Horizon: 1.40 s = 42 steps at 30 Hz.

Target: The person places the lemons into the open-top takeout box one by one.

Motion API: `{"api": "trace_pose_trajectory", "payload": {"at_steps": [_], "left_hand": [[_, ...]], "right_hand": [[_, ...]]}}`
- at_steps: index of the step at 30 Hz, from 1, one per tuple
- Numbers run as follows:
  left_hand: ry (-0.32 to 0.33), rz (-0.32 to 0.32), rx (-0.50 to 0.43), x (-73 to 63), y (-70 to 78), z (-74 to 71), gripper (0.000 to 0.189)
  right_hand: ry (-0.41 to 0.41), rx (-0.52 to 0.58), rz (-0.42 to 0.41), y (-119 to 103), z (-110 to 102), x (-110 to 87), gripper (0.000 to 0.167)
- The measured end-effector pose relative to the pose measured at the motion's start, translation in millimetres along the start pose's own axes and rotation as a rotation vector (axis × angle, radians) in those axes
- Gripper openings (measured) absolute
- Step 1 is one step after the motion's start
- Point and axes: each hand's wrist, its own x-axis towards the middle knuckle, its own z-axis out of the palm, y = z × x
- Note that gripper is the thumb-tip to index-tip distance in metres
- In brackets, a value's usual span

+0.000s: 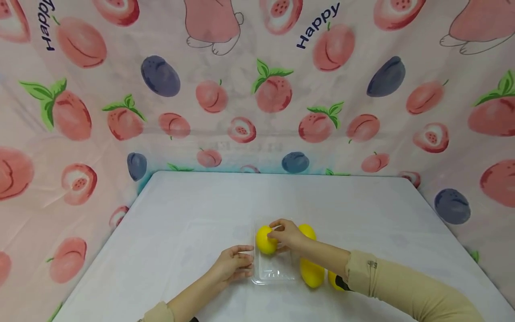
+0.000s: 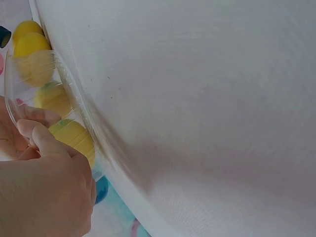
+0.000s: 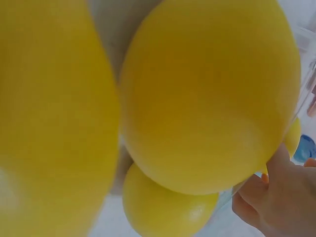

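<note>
A rounded yellow fruit [image 1: 263,242] is held between the thumb and fingers of the right hand [image 1: 286,235], at the far left part of a clear tray [image 1: 277,274]. The tray's left wall is touched by the left hand [image 1: 231,264], its fingers loosely extended and slightly parted. Three further yellow fruits [image 1: 313,273] are seen right of the tray, partly covered by the right forearm [image 1: 327,256]. The tray is supported by a white-covered table [image 1: 193,214]; beyond it, a fruit-printed cloth [image 1: 237,105] is hung.

A curtained-off work booth, it seems, with fruit-print cloth [image 1: 241,96] hanging behind and beside a white-topped table [image 1: 193,201].
</note>
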Motion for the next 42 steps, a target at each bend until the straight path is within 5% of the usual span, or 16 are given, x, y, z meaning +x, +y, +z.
{"api": "trace_pose_trajectory", "payload": {"at_steps": [14, 42], "left_hand": [[-0.017, 0.002, -0.022, -0.3, 0.6, 1.1, 0.044], [-0.025, -0.006, -0.039, 0.1, -0.2, -2.5, 0.044]], "right_hand": [[0.034, 0.002, -0.054, 3, -7, -3.5, 0.037], [-0.028, 0.099, -0.057, -7, -41, -10.0, 0.036]]}}
